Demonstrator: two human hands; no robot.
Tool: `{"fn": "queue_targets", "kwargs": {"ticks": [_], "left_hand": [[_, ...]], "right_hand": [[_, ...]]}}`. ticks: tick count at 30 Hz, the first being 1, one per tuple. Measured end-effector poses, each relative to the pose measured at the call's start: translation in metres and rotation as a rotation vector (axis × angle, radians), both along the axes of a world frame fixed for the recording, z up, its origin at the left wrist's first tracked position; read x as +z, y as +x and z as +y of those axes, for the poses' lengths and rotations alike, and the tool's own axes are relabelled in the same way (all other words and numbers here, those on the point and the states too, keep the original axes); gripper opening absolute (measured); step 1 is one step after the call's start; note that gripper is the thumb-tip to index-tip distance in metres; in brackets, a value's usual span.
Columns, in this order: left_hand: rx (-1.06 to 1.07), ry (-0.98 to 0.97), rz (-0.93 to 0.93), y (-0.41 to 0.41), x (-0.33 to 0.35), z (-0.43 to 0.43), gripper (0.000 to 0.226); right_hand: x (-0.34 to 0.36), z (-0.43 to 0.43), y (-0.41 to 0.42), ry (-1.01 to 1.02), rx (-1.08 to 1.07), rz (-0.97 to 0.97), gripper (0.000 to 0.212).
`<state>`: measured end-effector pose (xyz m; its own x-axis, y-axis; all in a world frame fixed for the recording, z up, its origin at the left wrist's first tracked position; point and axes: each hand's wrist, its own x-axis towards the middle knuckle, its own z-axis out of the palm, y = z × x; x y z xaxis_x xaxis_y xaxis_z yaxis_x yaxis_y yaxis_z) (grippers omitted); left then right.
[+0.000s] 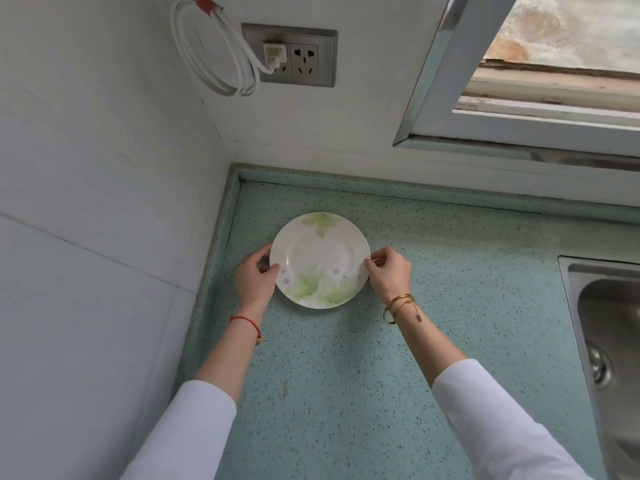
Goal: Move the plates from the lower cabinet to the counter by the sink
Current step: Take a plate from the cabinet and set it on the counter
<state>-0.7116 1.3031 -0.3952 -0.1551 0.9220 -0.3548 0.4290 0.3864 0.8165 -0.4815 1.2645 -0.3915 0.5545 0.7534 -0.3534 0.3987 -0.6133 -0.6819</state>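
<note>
1. Head view, far left: white tiled wall (pixel 86 202), with a coiled white cable (pixel 214 53) hanging by a double socket (pixel 313 58). One plug sits in the socket's left half.
2. Left hand (pixel 254 280): fingers narrowly curled, pinching the plate's left rim. Thumb lies on top of the rim, other fingers tuck under or behind the edge. Forearm reaches forward from lower left, with a white sleeve (pixel 187 431) pushed up and a red string bracelet (pixel 246 322) at the wrist.
3. Plate (pixel 320 259): white with green leaf print and small flowers, level, in the back left corner of the speckled green counter (pixel 346 393), near the wall. Cannot tell if it rests fully on the counter or is just above it.
4. Right hand (pixel 389 273): fingers bent close together, pinching the plate's right rim, knuckles up. Forearm comes in from lower right, with gold bracelets (pixel 400 304) at the wrist.
5. Window (pixel 554 64) with a metal frame above the counter's back edge.
6. Steel sink (pixel 609 323) at far right, set into the counter, well apart from the plate.
</note>
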Motion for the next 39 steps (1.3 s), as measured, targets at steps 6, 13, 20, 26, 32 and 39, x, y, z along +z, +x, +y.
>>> {"fn": "queue_targets", "kwargs": {"ticks": [6, 13, 20, 26, 32, 39], "left_hand": [[0.052, -0.025, -0.041, -0.002, 0.019, -0.012, 0.052], [0.121, 0.104, -0.164, -0.005, 0.058, -0.062, 0.039], [0.157, 0.158, -0.299, -0.004, 0.092, -0.107, 0.032], [0.164, 0.232, -0.335, 0.006, 0.13, -0.144, 0.029], [0.27, 0.33, -0.329, 0.02, 0.17, -0.201, 0.028], [0.509, 0.403, -0.269, 0.043, 0.187, -0.323, 0.031]], "right_hand": [[0.019, -0.014, 0.004, 0.064, -0.06, 0.025, 0.02], [0.063, -0.062, -0.004, 0.184, -0.089, 0.096, 0.018], [0.113, -0.111, -0.013, 0.332, -0.073, 0.187, 0.014], [0.142, -0.144, -0.01, 0.41, -0.009, 0.247, 0.018], [0.161, -0.175, -0.008, 0.453, 0.167, 0.321, 0.017], [0.175, -0.229, -0.001, 0.421, 0.467, 0.398, 0.019]]}}
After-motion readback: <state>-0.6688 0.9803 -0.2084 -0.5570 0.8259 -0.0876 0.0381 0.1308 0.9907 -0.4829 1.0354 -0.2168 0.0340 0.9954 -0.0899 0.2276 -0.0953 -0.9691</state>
